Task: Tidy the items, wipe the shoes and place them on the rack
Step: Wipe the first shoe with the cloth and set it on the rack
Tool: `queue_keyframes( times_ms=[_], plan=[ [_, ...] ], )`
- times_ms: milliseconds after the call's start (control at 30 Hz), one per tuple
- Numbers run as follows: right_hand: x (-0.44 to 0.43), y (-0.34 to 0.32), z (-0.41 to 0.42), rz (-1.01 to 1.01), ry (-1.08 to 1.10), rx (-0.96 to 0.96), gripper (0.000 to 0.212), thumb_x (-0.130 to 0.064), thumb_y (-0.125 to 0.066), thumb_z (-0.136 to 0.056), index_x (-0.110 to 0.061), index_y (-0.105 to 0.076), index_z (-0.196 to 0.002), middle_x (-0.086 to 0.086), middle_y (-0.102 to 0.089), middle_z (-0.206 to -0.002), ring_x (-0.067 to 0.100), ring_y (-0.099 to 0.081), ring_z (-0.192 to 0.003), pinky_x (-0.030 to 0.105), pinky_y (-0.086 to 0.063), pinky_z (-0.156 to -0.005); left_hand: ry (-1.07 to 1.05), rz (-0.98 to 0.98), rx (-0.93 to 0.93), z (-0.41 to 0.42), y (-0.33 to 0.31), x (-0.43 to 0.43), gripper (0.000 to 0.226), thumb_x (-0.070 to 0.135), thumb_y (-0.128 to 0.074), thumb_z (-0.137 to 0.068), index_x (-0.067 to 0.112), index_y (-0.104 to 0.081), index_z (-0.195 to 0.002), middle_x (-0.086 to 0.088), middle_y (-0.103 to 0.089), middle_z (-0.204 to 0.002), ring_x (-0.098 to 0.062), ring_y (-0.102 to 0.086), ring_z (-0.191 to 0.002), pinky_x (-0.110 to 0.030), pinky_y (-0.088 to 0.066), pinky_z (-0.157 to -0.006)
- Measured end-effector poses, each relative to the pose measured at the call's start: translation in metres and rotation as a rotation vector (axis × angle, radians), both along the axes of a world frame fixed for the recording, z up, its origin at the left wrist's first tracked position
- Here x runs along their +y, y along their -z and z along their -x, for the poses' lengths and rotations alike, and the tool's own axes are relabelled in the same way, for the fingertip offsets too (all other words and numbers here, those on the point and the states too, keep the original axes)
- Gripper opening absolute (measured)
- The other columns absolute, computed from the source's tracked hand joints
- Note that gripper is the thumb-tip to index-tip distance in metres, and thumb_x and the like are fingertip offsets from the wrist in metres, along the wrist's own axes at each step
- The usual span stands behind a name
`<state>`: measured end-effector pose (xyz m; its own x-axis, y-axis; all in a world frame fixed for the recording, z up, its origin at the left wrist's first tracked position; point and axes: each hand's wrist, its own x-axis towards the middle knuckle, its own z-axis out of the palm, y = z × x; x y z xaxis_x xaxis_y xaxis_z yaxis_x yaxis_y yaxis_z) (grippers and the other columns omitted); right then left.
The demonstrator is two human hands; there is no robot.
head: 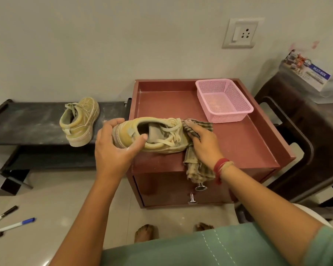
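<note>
Far left, on the floor tiles: three pens [15, 225] lie loose, two with black caps and one with a blue cap, well apart from everything else

Left, against the wall: low black rack [27, 121], top shelf dusty. First shoe [79, 121], tan with pale laces, stands upright on that shelf near its right end, heel towards me

Centre: my left hand [112, 148] grips the heel of the second shoe [158, 137], thumb hooked at the collar opening, fingers wrapped round the back. The shoe lies along the front left part of the red-brown bench [238, 143], toe pointing right, heel overhanging the left edge, sole touching the top

Just right of it: my right hand [204, 143] holds a striped cloth [198, 167], fingers curled over it and pressing it against the toe. The loose end of the cloth hangs over the front edge of the bench, down to the upper drawer knob [200, 188]. Red thread bands on that wrist

Back right corner of the bench: pink mesh basket [224, 100], upright, apart from the shoe and the cloth

Wall above: white socket plate [240, 33]

Far right: dark plastic stool [296, 116] beside the bench, a printed package [308, 73] on top
</note>
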<state>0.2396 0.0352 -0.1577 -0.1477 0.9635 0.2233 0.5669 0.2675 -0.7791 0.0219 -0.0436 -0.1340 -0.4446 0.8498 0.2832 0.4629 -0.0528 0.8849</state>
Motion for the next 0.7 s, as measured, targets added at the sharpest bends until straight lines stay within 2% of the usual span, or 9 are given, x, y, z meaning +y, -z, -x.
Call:
queue_keyframes(
  times_ms=[67, 167, 233, 300, 367, 467, 567, 633, 700],
  plan=[
    [0.005, 0.002, -0.001, 0.047, 0.085, 0.014, 0.041, 0.0, -0.047, -0.092, -0.015, -0.056, -0.129, 0.0, -0.056, -0.133, 0.015, -0.048, -0.126, 0.001, -0.023, -0.095, -0.015, -0.011, -0.002, -0.002, 0.0, 0.0, 0.062, 0.064, -0.071, -0.058, 0.04, -0.051, -0.111, 0.005, -0.057, -0.113, -0.015, -0.057, -0.104, -0.047, -0.053, -0.086],
    [-0.009, -0.002, 0.009, 0.003, -0.044, 0.029, 0.047, 0.006, -0.045, -0.09, -0.016, -0.054, -0.131, -0.009, -0.051, -0.132, 0.003, -0.042, -0.125, -0.002, -0.023, -0.098, -0.02, -0.015, -0.002, -0.001, 0.001, 0.001, 0.062, 0.065, -0.071, -0.057, 0.041, -0.051, -0.11, 0.004, -0.057, -0.113, -0.015, -0.057, -0.104, -0.047, -0.054, -0.085],
    [-0.004, 0.0, 0.003, -0.022, -0.075, -0.067, 0.05, 0.005, -0.043, -0.09, -0.02, -0.051, -0.134, -0.007, -0.05, -0.136, 0.006, -0.041, -0.127, 0.011, -0.026, -0.108, -0.016, -0.016, -0.002, 0.0, 0.002, 0.001, 0.062, 0.064, -0.072, -0.057, 0.041, -0.052, -0.111, 0.004, -0.057, -0.114, -0.015, -0.057, -0.105, -0.047, -0.053, -0.086],
    [0.008, -0.001, -0.006, 0.013, 0.03, -0.157, 0.048, -0.001, -0.043, -0.092, -0.023, -0.052, -0.134, 0.0, -0.054, -0.135, 0.02, -0.049, -0.126, 0.028, -0.033, -0.109, -0.014, -0.026, 0.006, -0.001, 0.002, 0.0, 0.062, 0.064, -0.072, -0.057, 0.041, -0.052, -0.112, 0.005, -0.057, -0.115, -0.014, -0.057, -0.105, -0.047, -0.053, -0.087],
    [0.006, -0.006, -0.004, 0.005, 0.038, -0.153, 0.045, -0.002, -0.044, -0.092, -0.022, -0.053, -0.132, 0.002, -0.058, -0.132, 0.021, -0.052, -0.122, 0.025, -0.036, -0.104, -0.015, -0.035, 0.012, -0.002, 0.0, 0.0, 0.061, 0.063, -0.072, -0.058, 0.041, -0.052, -0.112, 0.006, -0.057, -0.114, -0.014, -0.057, -0.105, -0.047, -0.053, -0.087],
    [-0.01, -0.009, 0.004, -0.04, -0.101, -0.096, 0.047, 0.002, -0.044, -0.091, -0.017, -0.053, -0.132, 0.0, -0.055, -0.133, 0.007, -0.047, -0.122, 0.01, -0.028, -0.102, -0.018, -0.03, 0.009, 0.0, 0.002, 0.002, 0.06, 0.064, -0.071, -0.058, 0.042, -0.053, -0.111, 0.008, -0.058, -0.114, -0.012, -0.058, -0.105, -0.047, -0.053, -0.088],
    [0.012, 0.004, -0.016, 0.119, -0.003, -0.171, 0.039, -0.005, -0.046, -0.094, -0.018, -0.056, -0.129, 0.005, -0.056, -0.133, 0.024, -0.05, -0.124, 0.026, -0.035, -0.104, -0.067, 0.016, -0.098, 0.001, 0.005, 0.005, 0.058, 0.066, -0.07, -0.057, 0.044, -0.054, -0.108, 0.01, -0.06, -0.112, -0.01, -0.059, -0.103, -0.046, -0.052, -0.09],
    [0.025, 0.005, -0.024, 0.222, 0.119, 0.01, 0.034, -0.008, -0.048, -0.095, -0.016, -0.059, -0.125, 0.007, -0.061, -0.126, 0.026, -0.054, -0.119, 0.033, -0.04, -0.102, -0.084, 0.035, -0.135, 0.002, 0.006, 0.007, 0.055, 0.064, -0.07, -0.058, 0.045, -0.054, -0.106, 0.015, -0.061, -0.108, -0.009, -0.059, -0.101, -0.046, -0.053, -0.09],
    [0.023, 0.001, -0.02, 0.168, 0.232, 0.199, 0.033, -0.009, -0.047, -0.096, -0.014, -0.057, -0.127, 0.005, -0.062, -0.122, 0.02, -0.056, -0.113, 0.028, -0.042, -0.097, -0.076, 0.042, -0.137, 0.002, 0.005, 0.009, 0.054, 0.063, -0.07, -0.059, 0.044, -0.053, -0.107, 0.018, -0.061, -0.104, -0.007, -0.06, -0.099, -0.045, -0.053, -0.088]
  ],
)
